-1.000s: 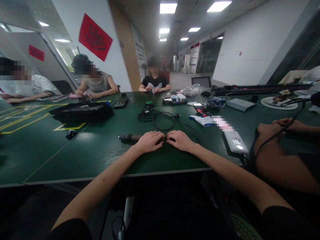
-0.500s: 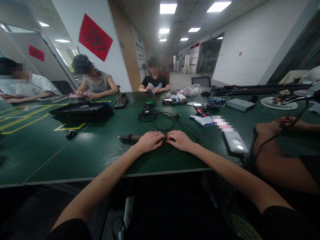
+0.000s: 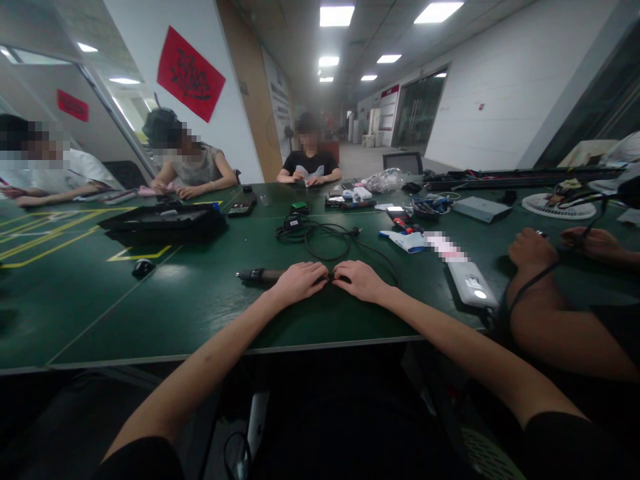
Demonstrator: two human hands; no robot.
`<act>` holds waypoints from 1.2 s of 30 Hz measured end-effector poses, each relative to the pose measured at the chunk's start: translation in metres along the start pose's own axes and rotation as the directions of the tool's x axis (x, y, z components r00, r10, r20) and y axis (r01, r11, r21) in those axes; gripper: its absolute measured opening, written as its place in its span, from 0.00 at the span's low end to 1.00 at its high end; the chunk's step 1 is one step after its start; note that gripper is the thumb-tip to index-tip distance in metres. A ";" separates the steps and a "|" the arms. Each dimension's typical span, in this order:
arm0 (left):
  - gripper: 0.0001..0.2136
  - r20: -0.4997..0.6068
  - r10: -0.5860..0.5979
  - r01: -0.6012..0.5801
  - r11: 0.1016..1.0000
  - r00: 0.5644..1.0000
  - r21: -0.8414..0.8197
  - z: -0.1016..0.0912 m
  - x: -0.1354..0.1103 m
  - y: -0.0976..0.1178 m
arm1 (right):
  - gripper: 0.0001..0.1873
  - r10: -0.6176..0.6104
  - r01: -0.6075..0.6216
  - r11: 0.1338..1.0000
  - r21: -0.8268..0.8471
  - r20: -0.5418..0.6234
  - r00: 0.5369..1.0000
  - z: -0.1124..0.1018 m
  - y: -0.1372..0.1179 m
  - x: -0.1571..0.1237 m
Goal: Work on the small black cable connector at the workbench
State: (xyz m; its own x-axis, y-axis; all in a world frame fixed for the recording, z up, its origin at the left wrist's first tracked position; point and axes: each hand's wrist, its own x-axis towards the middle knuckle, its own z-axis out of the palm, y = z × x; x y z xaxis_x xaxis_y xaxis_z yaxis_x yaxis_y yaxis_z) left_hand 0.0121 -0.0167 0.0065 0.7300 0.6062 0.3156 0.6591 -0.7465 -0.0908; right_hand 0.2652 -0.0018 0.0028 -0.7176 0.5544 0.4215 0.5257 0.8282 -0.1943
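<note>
A long dark rod-shaped tool (image 3: 256, 275) lies on the green table (image 3: 200, 300), its tip pointing left. My left hand (image 3: 299, 281) rests curled over its right end, fingers closed on it. My right hand (image 3: 361, 280) sits just to the right, fingertips pinching the black cable end where it meets the tool. Both hands touch at the fingertips. A black cable (image 3: 325, 239) loops away behind them toward a small black adapter (image 3: 291, 223).
A black case (image 3: 163, 222) and a small dark mouse-like object (image 3: 143, 267) lie at left. A white device (image 3: 470, 283) lies at right, beside a neighbour's forearms (image 3: 540, 313). Other people sit along the far and left edges. Small tools and boxes (image 3: 405, 227) clutter the far middle.
My hands have stayed still on the tool. The neighbour's hands at right have moved apart and a little farther up the table.
</note>
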 end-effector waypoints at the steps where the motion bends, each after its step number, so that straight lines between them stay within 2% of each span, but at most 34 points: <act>1: 0.08 -0.003 -0.005 0.005 1.000 1.000 0.002 0.000 0.000 0.000 | 0.06 0.001 -0.001 1.000 0.000 0.002 1.000 0.000 0.000 0.000; 10: 0.07 -0.014 -0.010 0.010 1.000 1.000 -0.003 0.001 0.000 -0.001 | 0.07 -0.002 0.002 1.000 -0.003 0.011 1.000 0.000 0.000 0.001; 17: 0.10 -0.016 -0.012 0.012 1.000 1.000 -0.023 0.000 0.000 0.001 | 0.06 0.000 0.000 1.000 0.015 0.002 1.000 0.000 0.000 0.000; 22: 0.08 0.006 -0.014 0.014 0.999 1.000 -0.030 -0.001 0.000 0.000 | 0.06 -0.001 0.001 1.000 0.003 0.011 1.000 0.000 0.000 0.000; 30: 0.10 0.001 0.007 -0.007 1.000 1.000 -0.018 0.000 0.000 0.000 | 0.05 -0.002 0.002 1.000 0.010 0.002 1.000 -0.001 -0.001 0.001; 36: 0.09 -0.012 -0.019 0.018 0.999 1.000 -0.034 -0.001 0.000 0.000 | 0.06 -0.005 0.005 1.000 0.010 0.007 1.000 -0.002 -0.001 0.001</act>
State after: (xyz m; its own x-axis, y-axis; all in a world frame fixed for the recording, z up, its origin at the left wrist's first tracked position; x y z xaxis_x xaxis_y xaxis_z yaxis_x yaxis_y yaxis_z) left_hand 0.0116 -0.0173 0.0076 0.7153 0.6167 0.3288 0.6658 -0.7442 -0.0527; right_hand 0.2652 -0.0027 0.0054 -0.7234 0.5512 0.4158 0.5179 0.8314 -0.2012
